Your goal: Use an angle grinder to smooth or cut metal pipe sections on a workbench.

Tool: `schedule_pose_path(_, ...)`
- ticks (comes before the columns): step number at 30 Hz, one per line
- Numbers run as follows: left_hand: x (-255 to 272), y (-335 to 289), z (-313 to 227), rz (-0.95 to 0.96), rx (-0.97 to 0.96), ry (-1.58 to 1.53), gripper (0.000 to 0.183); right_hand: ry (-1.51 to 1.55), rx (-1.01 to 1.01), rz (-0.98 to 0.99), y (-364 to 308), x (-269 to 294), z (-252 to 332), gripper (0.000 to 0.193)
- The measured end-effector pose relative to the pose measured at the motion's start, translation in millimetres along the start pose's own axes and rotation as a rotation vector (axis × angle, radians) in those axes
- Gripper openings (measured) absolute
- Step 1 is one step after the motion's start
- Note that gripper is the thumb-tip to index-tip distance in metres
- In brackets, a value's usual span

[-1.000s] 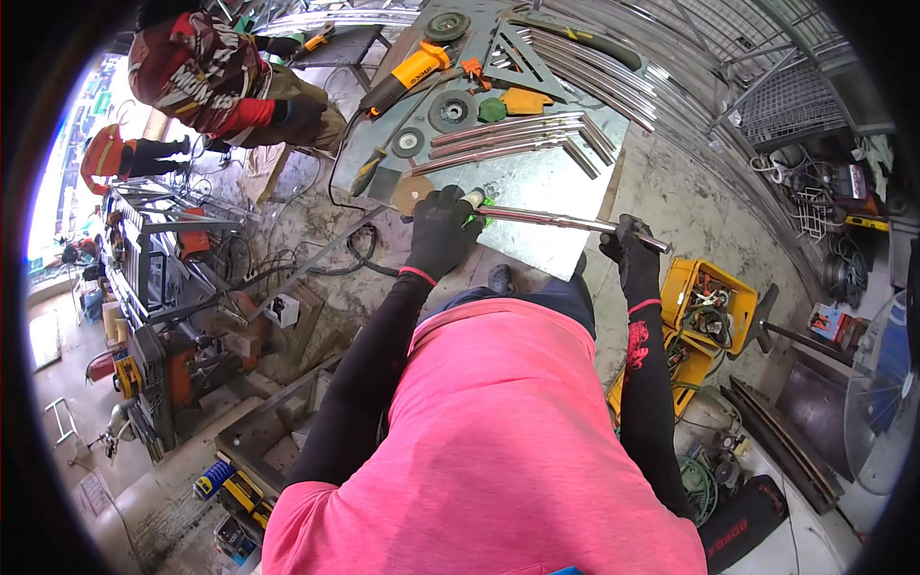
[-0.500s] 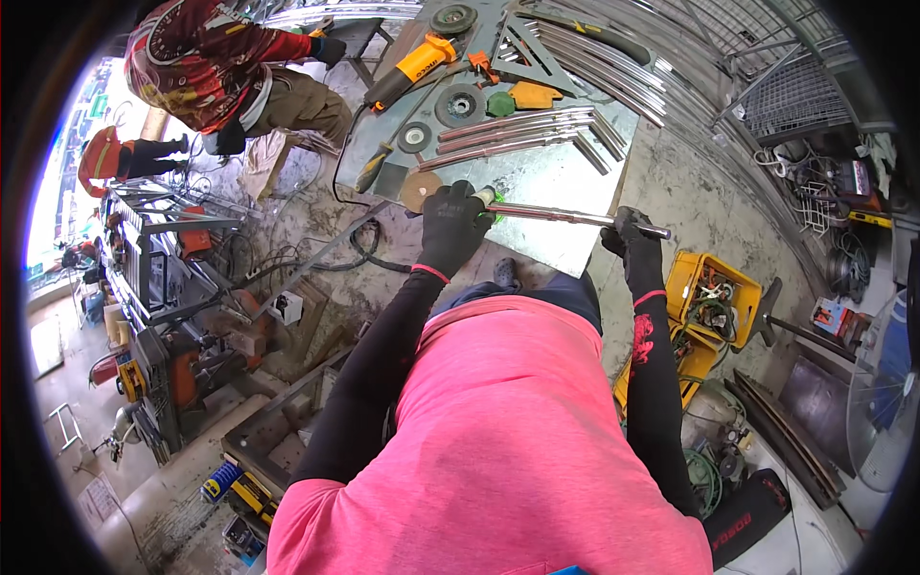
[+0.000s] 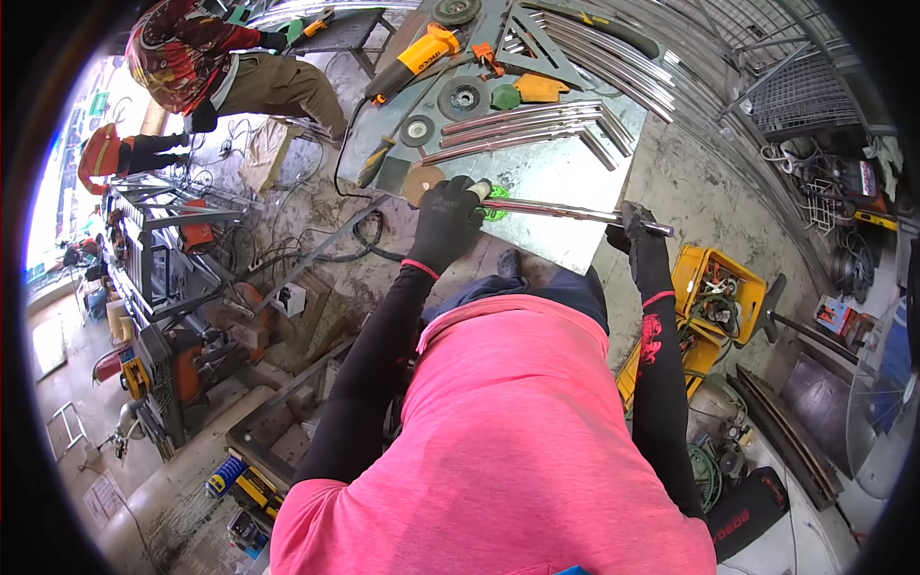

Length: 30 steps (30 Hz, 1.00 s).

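A cluttered metal workshop spreads around a grey sheet-metal table, with a stained concrete floor beyond its edges. A shiny metal tube lies crosswise in front of the person, over the table's near part, its right end reaching past the edge; whether it touches the surface I cannot tell. The left hand, in a black glove, is closed around the tube's left end, and the right hand, gloved too, is clamped on it near the other end, leaving a short tip sticking out. A bright green openwork piece shows just beside the left hand, under or behind the tube. A brown disc lies close to that hand's knuckles. Farther in, several bent tubes rest side by side, near a grey abrasive wheel, a green octagonal piece and an orange block. Beyond these are a yellow and black angle grinder and a triangular metal frame. Yellow crates filled with tools stand on the floor to the right, while a co-worker in a red patterned top bends at the upper left
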<state>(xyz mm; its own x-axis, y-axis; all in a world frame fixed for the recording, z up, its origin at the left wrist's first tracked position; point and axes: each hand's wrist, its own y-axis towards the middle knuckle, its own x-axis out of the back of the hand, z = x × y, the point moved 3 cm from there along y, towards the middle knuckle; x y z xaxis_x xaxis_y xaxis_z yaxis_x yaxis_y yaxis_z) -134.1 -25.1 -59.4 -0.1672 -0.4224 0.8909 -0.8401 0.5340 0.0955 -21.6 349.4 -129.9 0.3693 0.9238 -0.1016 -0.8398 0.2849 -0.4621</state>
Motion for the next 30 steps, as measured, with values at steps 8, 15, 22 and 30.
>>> schedule_pose_path(8,4,9,-6,0.005,0.025,-0.019,0.051,0.108,0.006,0.001,4,11,-12,0.039)
schedule_pose_path(15,8,7,-1,0.001,0.013,-0.047,0.046,0.164,0.002,-0.004,8,15,-18,0.042)
schedule_pose_path(22,12,-5,5,-0.007,0.045,0.177,0.026,0.078,0.025,-0.015,3,19,-1,0.039)
schedule_pose_path(30,10,-8,16,0.032,0.084,0.234,0.024,0.003,0.008,-0.012,0,15,18,0.039)
